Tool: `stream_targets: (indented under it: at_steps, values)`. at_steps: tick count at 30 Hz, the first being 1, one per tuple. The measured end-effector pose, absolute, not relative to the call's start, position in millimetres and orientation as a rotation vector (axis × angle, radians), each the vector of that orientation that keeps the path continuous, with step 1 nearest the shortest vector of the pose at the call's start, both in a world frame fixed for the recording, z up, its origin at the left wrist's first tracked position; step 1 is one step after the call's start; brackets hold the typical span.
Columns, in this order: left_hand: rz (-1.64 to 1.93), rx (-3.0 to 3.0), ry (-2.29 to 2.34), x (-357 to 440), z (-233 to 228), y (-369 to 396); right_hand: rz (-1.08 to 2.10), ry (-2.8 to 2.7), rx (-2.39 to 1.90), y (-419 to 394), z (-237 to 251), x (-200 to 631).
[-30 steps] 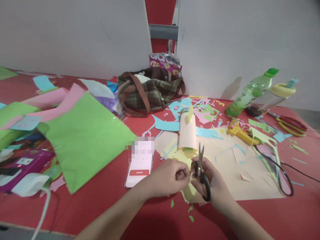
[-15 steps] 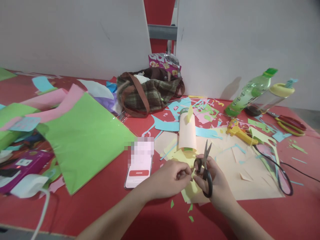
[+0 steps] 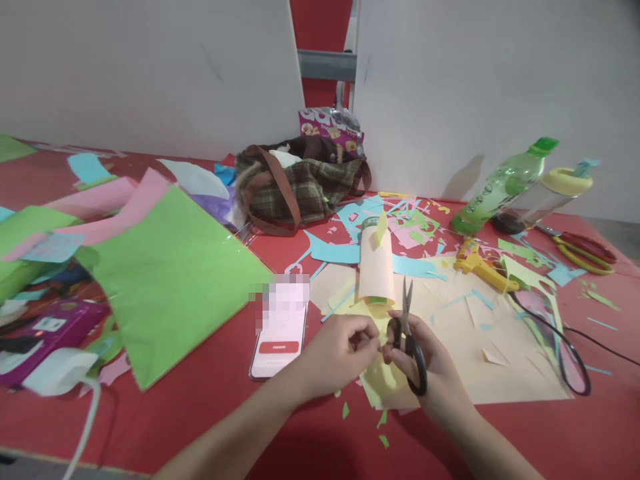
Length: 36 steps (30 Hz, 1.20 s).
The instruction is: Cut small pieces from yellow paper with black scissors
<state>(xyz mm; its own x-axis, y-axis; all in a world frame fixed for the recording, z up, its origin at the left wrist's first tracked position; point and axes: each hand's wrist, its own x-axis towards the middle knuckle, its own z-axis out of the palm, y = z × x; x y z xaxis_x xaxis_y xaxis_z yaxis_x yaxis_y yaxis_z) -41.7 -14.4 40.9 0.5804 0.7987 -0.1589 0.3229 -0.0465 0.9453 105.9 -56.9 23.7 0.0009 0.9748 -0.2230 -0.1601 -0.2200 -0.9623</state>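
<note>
My right hand (image 3: 434, 360) is closed round black-handled scissors (image 3: 407, 313), whose slightly parted blades point up and away from me. Close against it, my left hand (image 3: 345, 348) is closed with its fingertips pinched together; whatever they hold is too small to make out. Yellow paper (image 3: 383, 387) lies on the table under both hands. Just beyond them lies a paper-wrapped cylinder (image 3: 377, 267), cream-coloured, with a small yellow paper piece (image 3: 382, 230) standing up on it. A few green scraps (image 3: 383, 441) lie in front of the hands.
To the left are a phone (image 3: 280, 333) and large green paper (image 3: 185, 273). A plaid bag (image 3: 310, 187) stands at the back. On the right are a yellow glue gun (image 3: 483, 270), a green bottle (image 3: 505, 187), a clear cup (image 3: 545, 200) and red-and-yellow-handled scissors (image 3: 585, 250). Cream paper (image 3: 520, 373) spreads beneath.
The scissors have tilted slightly, their tips shifting left. Both hands stay close together in nearly the same place.
</note>
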Motion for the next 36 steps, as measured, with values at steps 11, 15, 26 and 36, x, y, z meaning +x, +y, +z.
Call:
stream_targets:
  at_steps: [11,15,26,36]
  values:
    - [0.801,1.457,1.119,-48,43,-10,1.667,-1.108,-1.165,-63,25,98]
    - [0.772,1.457,1.127,-47,43,-12,1.671,-1.124,-1.133,-65,23,97]
    - [0.798,1.532,1.135,-44,43,-16,1.687,-1.053,-1.115,-66,22,95]
    - [0.8,1.616,1.177,-42,41,-18,1.756,-1.07,-1.043,-64,23,98]
